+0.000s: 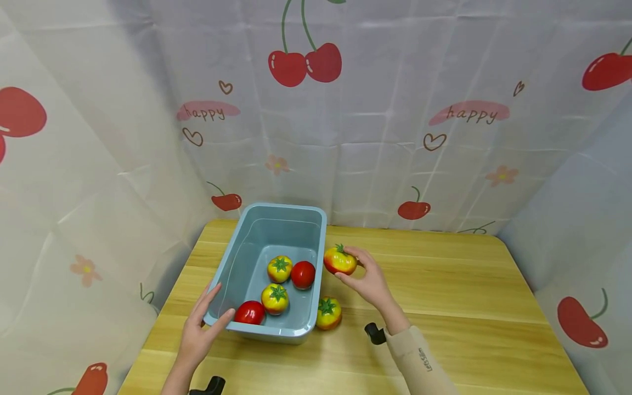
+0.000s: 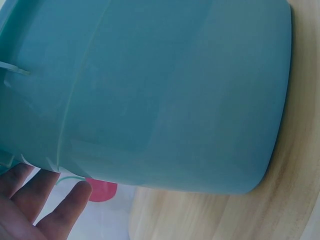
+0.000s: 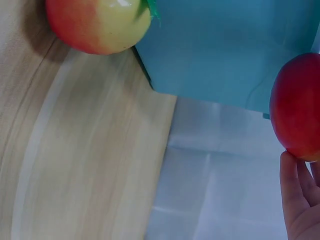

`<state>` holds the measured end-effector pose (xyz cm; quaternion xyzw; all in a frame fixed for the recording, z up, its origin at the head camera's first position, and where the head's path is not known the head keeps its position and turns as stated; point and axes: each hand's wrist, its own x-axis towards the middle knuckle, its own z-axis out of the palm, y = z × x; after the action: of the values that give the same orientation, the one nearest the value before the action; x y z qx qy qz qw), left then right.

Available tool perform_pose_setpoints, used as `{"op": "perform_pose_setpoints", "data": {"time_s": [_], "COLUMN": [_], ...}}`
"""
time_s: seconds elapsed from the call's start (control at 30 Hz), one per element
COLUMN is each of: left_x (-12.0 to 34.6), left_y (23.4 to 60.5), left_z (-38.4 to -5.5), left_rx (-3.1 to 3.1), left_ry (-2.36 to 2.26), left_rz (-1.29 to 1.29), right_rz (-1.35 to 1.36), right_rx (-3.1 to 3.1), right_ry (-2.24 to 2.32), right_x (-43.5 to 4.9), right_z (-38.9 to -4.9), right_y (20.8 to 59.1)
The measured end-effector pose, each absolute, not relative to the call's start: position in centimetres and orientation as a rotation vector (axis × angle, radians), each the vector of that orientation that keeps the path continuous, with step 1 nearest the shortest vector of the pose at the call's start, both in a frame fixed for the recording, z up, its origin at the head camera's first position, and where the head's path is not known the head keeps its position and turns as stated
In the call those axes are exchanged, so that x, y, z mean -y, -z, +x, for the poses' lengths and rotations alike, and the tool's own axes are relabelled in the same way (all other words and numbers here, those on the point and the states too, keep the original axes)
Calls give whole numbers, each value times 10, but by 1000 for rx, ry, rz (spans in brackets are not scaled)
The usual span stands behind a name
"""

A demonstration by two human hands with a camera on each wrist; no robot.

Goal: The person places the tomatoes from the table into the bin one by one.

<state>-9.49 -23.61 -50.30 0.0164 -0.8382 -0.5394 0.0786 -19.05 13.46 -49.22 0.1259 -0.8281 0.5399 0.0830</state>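
My right hand holds a yellow-and-red toy tomato with a green leafy top between thumb and fingers, just off the right rim of a blue-grey plastic bin. In the right wrist view, the held tomato shows its red underside above my fingertips. My left hand grips the bin's near-left corner, fingers at the left rim and thumb at the front one. Inside the bin lie two yellow tomatoes and two plain red tomatoes. Another yellow-and-red tomato rests on the table against the bin's right side.
A wooden table bears the bin at its left half. White curtains with cherry prints hang behind the table and along both sides. The bin's tall outer wall fills much of the left wrist view.
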Motion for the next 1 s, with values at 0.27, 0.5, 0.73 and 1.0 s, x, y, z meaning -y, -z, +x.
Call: {"op": "perform_pose_setpoints", "data": {"time_s": [0.27,0.5,0.73,1.0], "left_x": [237,236,236,237], "left_y": [504,504,504,505], "left_z": [-95,-95,-95,-95], "left_rx": [2514,2518,2527,2536], "left_ry": [1605,1586,1567,1563], "left_rz": [51,45,37,52], "right_rz": [369,434,482,509], "right_rx": [2490,2423,2404,2408], "right_ry": [-1570,-1582,-1605,-1630], "right_x": [-134,-132,-124,-111], "right_z": [-187,-187,-189,-187], "right_y": [480,472,467,459]}}
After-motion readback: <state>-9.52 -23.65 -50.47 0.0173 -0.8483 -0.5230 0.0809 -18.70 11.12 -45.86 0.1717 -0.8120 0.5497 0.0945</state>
